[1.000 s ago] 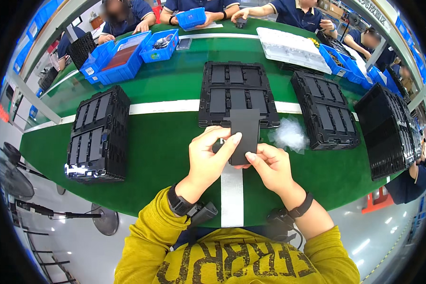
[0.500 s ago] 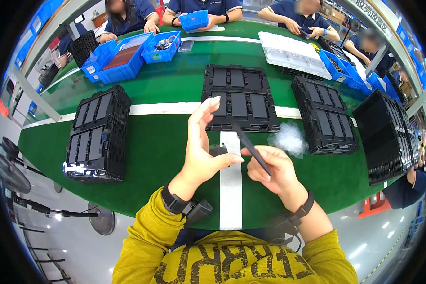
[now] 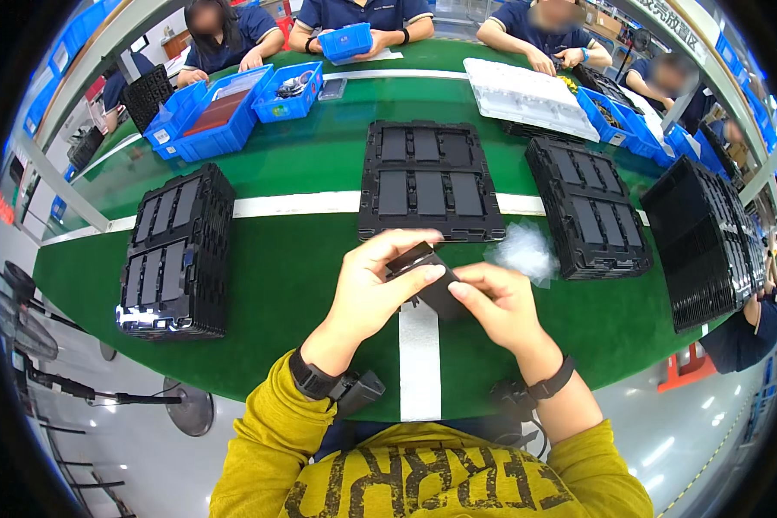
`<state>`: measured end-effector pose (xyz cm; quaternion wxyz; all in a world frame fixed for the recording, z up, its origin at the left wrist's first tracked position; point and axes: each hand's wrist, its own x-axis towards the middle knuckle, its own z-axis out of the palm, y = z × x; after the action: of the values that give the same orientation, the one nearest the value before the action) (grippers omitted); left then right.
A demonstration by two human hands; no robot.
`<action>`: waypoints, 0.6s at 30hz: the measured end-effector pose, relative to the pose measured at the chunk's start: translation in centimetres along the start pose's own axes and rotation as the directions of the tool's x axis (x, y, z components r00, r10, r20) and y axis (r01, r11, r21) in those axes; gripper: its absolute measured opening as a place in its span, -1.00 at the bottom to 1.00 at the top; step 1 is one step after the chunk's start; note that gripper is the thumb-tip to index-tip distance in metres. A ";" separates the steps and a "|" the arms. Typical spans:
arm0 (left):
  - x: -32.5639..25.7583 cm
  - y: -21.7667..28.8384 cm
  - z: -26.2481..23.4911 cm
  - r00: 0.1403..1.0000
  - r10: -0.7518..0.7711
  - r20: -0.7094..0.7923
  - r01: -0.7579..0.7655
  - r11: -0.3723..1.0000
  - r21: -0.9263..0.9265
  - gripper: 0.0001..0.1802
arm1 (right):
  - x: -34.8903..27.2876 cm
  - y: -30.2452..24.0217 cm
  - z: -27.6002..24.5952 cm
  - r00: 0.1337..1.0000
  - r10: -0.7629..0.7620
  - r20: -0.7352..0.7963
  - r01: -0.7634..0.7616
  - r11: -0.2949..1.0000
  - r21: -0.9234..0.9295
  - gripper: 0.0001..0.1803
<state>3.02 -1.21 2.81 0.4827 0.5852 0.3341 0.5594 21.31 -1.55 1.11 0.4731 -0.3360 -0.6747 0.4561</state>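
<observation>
Above the green table, my left hand [image 3: 367, 285] is closed with its thumb pressing on a flat black rectangular piece [image 3: 440, 297]. My right hand [image 3: 501, 306] grips the same piece at its right edge between thumb and fingers. The upper end, near my left fingertips, looks thicker and shiny; whether it is a second part cannot be made out. Just beyond my hands lies a black tray [image 3: 430, 181] with dark grey rectangular panels in its pockets. To the right of the tray is a small heap of clear plastic film [image 3: 525, 252].
Stacks of black trays stand at left [image 3: 177, 250], at right [image 3: 589, 207] and at the far right edge [image 3: 704, 242]. Across the table sit blue bins [image 3: 220, 116] and a white tray [image 3: 531, 95]. Several co-workers are seated there, one holding a blue box [image 3: 346, 42].
My right hand has brought the black piece over to my left hand, and the piece has turned flatter to view. My left fingers have gone from spread to closed on it.
</observation>
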 end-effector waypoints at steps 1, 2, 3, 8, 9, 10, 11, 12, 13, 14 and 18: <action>0.1 0.0 -0.1 0.998 -0.027 0.053 0.027 1.000 -0.003 -0.73 | -0.3 -0.1 0.3 0.999 -0.044 -0.022 0.041 0.992 -0.118 -0.81; 0.2 -0.3 0.0 0.996 -0.043 0.074 0.048 0.996 -0.077 -0.74 | -0.2 -0.1 0.7 0.995 -0.056 -0.084 0.047 0.993 -0.106 -0.85; 0.3 -0.5 0.0 0.994 -0.058 0.093 0.072 0.986 -0.149 -0.76 | -0.2 -0.1 0.7 0.995 -0.054 -0.082 0.046 0.994 -0.104 -0.85; -0.1 -0.4 0.2 0.960 -0.199 0.197 0.263 0.881 -0.393 -0.73 | -0.5 0.0 0.9 0.995 0.016 -0.097 -0.023 0.997 -0.073 -0.86; -0.2 -0.3 0.2 0.957 -0.181 0.228 0.271 0.840 -0.470 -0.68 | -0.6 -0.1 1.0 0.995 0.015 -0.098 -0.022 0.997 -0.074 -0.86; -0.3 -0.4 0.1 0.944 -0.158 0.291 0.284 0.838 -0.466 -0.49 | -0.7 -0.3 1.1 0.994 0.029 -0.106 -0.033 0.999 -0.032 -0.86; -0.5 -0.2 0.3 0.944 -0.158 0.291 0.284 0.838 -0.465 -0.49 | -0.8 -0.4 1.2 0.993 0.043 -0.113 -0.043 0.999 0.011 -0.86; -0.7 0.0 0.9 0.945 -0.125 0.303 0.275 0.803 -0.529 -0.41 | -0.7 -0.3 1.2 0.992 0.043 -0.117 -0.042 0.999 0.009 -0.86; -0.8 0.1 1.4 0.946 -0.091 0.312 0.268 0.762 -0.589 -0.33 | -0.7 0.0 1.3 0.986 0.084 -0.142 -0.058 0.983 0.176 -0.85; -0.8 -0.3 1.6 0.937 -0.067 0.342 0.253 0.807 -0.534 -0.36 | -0.6 0.3 1.4 0.979 0.128 -0.160 -0.067 0.938 0.339 -0.85; -1.3 -0.9 2.2 0.972 -0.064 0.225 0.090 0.990 -0.105 -0.65 | -0.2 0.9 2.0 0.982 0.049 -0.183 0.004 0.961 0.278 -0.86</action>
<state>5.15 -2.60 1.73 0.5710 0.6016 0.2680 0.4901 19.46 -2.02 -0.04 0.5717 -0.3158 -0.5526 0.5177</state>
